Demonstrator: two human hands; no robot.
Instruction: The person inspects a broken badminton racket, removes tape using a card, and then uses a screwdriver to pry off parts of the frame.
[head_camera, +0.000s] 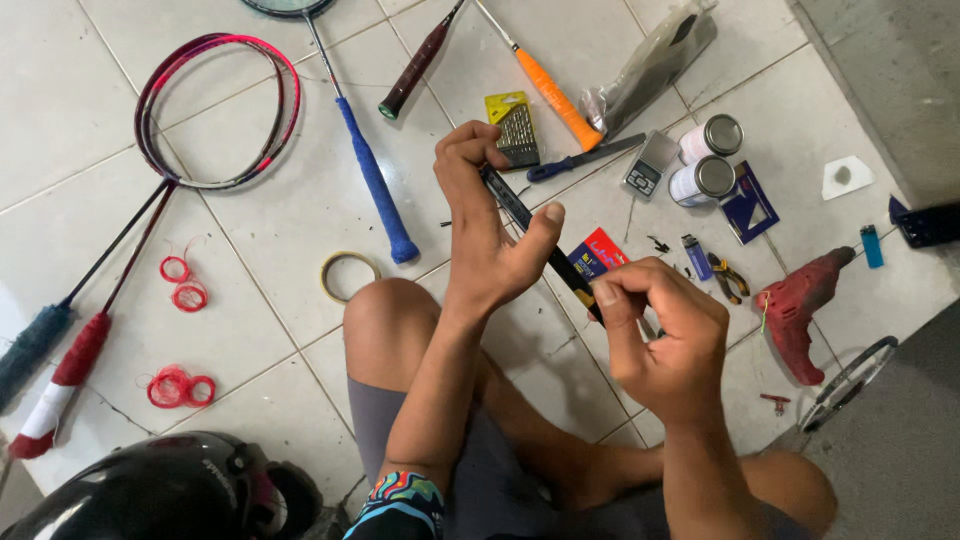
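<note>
Left hand (492, 215) clamps the upper end of a thin dark racket frame piece (520, 212), thumb pressed on its edge. Right hand (660, 335) pinches the lower end between thumb and forefinger. Piece held tilted above the bare knee (385, 320), clear of the floor. White glossy tile floor (270, 215): open patch left of knee, beside tape ring (349, 272). Right side crowded: red drill (800, 305), two metal-lidded cans (705, 160), pliers (728, 277).
</note>
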